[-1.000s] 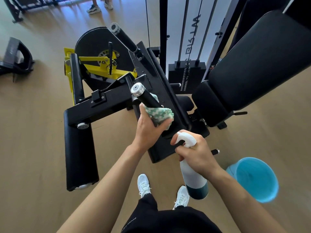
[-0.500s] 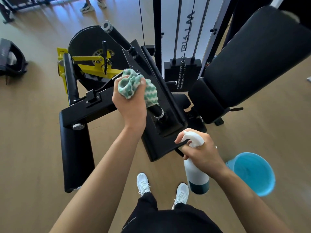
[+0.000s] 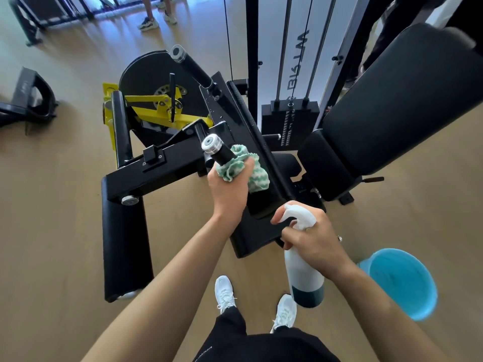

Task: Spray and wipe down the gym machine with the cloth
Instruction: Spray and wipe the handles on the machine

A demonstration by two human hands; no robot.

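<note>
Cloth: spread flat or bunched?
Bunched. The left hand grips the cloth wadded round the black handle; crumpled folds stick out on both sides of the hand.

bright daylight from the top (floor glare), wide-angle edges bent.

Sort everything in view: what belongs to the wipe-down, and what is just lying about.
Job: gym machine; its handle; cloth, pressed to the handle by the left hand; spray bottle, in the right hand.

Lying about: blue bucket on the floor; black equipment far left; someone's trainers at top.
</note>
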